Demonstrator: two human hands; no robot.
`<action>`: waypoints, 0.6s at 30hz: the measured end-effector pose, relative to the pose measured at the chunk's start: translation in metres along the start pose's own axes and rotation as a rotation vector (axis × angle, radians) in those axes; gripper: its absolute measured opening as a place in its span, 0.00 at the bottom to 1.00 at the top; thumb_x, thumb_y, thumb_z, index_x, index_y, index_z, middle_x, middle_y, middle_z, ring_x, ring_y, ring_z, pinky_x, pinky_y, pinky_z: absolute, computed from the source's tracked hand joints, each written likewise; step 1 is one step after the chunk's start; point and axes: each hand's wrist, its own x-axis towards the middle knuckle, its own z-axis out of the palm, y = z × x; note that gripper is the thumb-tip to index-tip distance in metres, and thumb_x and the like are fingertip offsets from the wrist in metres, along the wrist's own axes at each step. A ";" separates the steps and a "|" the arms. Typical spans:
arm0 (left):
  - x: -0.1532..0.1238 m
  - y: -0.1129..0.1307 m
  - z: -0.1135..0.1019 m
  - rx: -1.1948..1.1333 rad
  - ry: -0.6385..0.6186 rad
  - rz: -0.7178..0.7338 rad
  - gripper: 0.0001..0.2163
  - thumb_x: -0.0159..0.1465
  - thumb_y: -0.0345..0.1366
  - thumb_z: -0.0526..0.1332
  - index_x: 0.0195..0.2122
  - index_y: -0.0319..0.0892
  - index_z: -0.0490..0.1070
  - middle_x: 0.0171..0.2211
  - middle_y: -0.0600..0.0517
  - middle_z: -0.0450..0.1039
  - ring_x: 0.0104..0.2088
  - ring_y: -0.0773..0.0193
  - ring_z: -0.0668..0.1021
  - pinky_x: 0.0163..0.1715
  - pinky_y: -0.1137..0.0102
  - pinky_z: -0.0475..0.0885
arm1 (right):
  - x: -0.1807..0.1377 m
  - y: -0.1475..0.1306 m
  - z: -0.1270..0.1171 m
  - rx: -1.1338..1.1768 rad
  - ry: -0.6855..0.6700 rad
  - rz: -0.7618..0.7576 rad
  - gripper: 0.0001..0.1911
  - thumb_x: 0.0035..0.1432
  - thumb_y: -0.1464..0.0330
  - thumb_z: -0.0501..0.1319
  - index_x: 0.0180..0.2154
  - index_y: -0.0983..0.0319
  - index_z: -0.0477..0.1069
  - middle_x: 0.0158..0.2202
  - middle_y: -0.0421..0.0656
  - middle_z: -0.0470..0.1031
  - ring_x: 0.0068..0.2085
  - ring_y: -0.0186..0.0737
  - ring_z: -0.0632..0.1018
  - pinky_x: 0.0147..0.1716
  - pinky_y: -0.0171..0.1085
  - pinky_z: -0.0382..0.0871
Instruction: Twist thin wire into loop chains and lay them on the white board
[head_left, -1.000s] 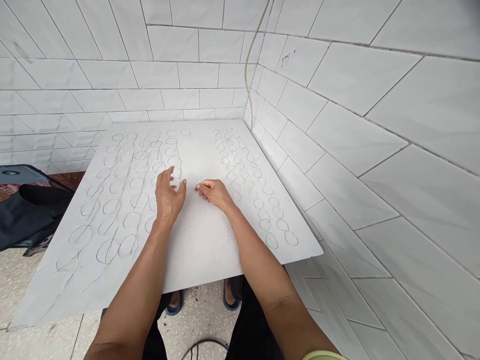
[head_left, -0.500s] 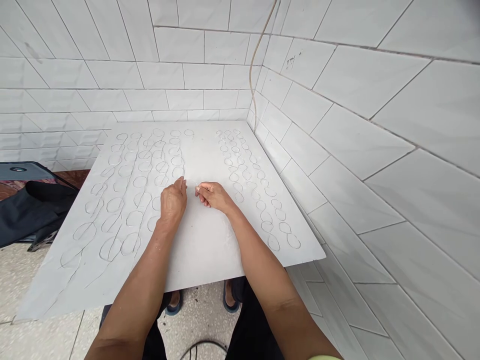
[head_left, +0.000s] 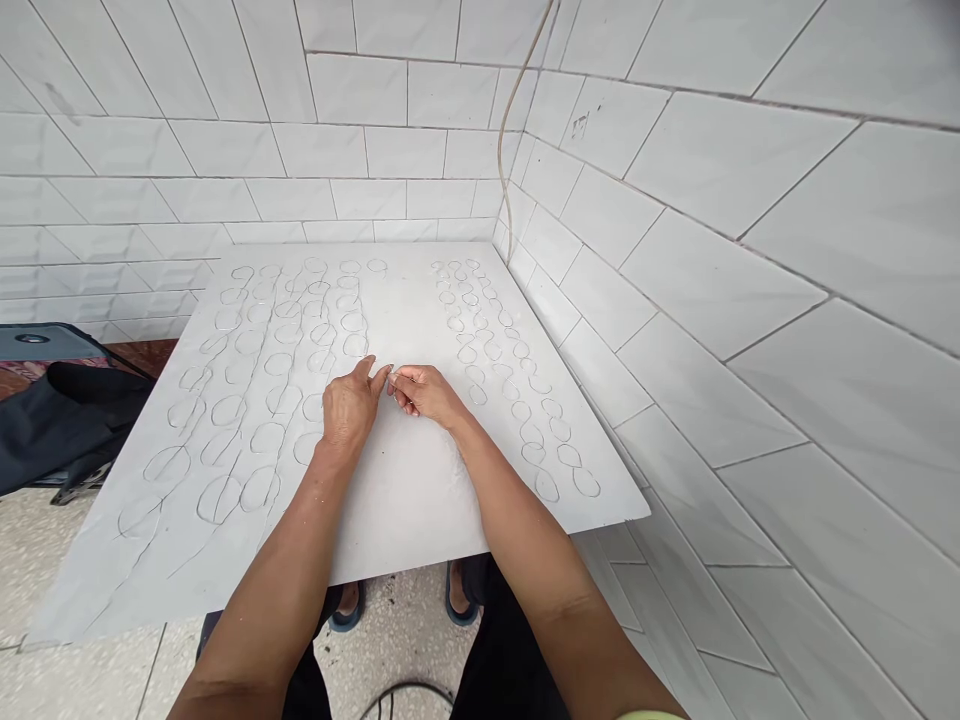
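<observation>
A white board (head_left: 420, 490) lies flat in front of me. Rows of thin clear rings cover it: larger rings (head_left: 262, 385) on the left, smaller rings (head_left: 510, 390) on the right. Both hands meet at the board's middle. My left hand (head_left: 349, 408) rests on the board with its fingertips pinched toward the right hand. My right hand (head_left: 427, 392) is closed in a pinch on a small thin clear piece that I cannot make out. The fingertips of the two hands touch.
White tiled walls (head_left: 675, 250) close the corner behind and to the right, with a thin cord (head_left: 510, 140) hanging down the corner. A dark bag (head_left: 67, 420) lies left on the floor. My feet in sandals (head_left: 349, 605) show under the board's near edge.
My left hand, spread open over the board a second ago, has closed and slid right until its fingertips meet the right hand. The right hand has barely moved.
</observation>
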 end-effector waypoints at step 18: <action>-0.003 0.005 -0.002 0.064 -0.001 -0.090 0.23 0.72 0.49 0.50 0.31 0.41 0.76 0.21 0.48 0.70 0.21 0.62 0.68 0.26 0.68 0.50 | -0.006 -0.007 -0.016 0.028 -0.018 0.002 0.17 0.62 0.55 0.63 0.30 0.62 0.73 0.22 0.37 0.66 0.20 0.28 0.65 0.19 0.31 0.56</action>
